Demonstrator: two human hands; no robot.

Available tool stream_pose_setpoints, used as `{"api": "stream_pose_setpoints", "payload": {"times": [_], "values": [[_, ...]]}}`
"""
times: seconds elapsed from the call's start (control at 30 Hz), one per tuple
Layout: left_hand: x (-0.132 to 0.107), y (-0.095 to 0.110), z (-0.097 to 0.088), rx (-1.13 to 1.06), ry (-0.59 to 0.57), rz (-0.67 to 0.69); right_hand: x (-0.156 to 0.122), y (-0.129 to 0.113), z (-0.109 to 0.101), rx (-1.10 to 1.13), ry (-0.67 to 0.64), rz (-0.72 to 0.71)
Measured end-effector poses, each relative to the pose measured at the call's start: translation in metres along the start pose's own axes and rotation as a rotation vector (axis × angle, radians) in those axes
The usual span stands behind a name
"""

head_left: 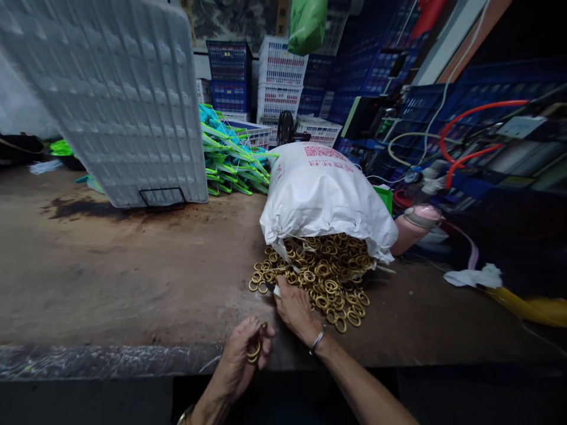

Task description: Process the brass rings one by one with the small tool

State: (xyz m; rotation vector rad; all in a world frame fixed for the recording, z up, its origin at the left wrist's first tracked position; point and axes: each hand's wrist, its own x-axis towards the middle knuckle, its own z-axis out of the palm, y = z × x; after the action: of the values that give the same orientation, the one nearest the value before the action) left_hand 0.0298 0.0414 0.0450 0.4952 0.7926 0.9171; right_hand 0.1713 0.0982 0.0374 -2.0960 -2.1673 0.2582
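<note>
My left hand point(243, 357) is curled at the table's front edge, holding a few brass-coloured rings point(253, 353). My right hand point(296, 307), with a metal bangle at the wrist, reaches to the near left side of a heap of similar rings point(330, 277). Its fingers are closed around a small black-and-white object point(276, 290), whose kind I cannot make out. The heap spills onto the table from the mouth of a white woven sack point(323, 200) with red print, lying on its side.
A grey ribbed plastic panel point(146, 112) stands on a wire stand at the left of the wooden table point(133, 277). Green and blue plastic hangers point(233, 159) lie behind it. A pink bottle point(414, 227) is right of the sack. Stacked crates point(281, 77) fill the back.
</note>
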Motion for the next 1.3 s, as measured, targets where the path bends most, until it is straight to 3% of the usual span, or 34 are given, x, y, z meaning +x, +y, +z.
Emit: {"api": "stream_pose_setpoints", "payload": {"times": [0.2,0.43,0.53,0.7,0.87,1.03,1.3], "values": [[-0.002,0.006,-0.002,-0.154,0.019,-0.091,0.000,-0.001,-0.001,0.017,0.005,0.026],[0.007,0.006,-0.005,-0.192,0.066,-0.106,-0.012,0.007,-0.002,0.221,0.106,-0.034],[0.010,0.006,0.001,-0.071,0.065,-0.034,-0.015,0.012,-0.005,0.494,0.086,0.006],[0.015,0.000,0.009,0.357,0.161,0.227,-0.024,0.018,-0.010,1.050,-0.081,0.162],[0.016,-0.004,0.013,0.650,0.019,0.449,-0.039,0.018,-0.019,1.435,-0.361,0.303],[0.019,-0.008,0.016,0.758,-0.030,0.475,-0.045,0.018,-0.023,1.555,-0.464,0.339],[0.020,-0.014,0.019,0.802,-0.064,0.444,-0.049,0.023,-0.022,1.614,-0.447,0.301]]}}
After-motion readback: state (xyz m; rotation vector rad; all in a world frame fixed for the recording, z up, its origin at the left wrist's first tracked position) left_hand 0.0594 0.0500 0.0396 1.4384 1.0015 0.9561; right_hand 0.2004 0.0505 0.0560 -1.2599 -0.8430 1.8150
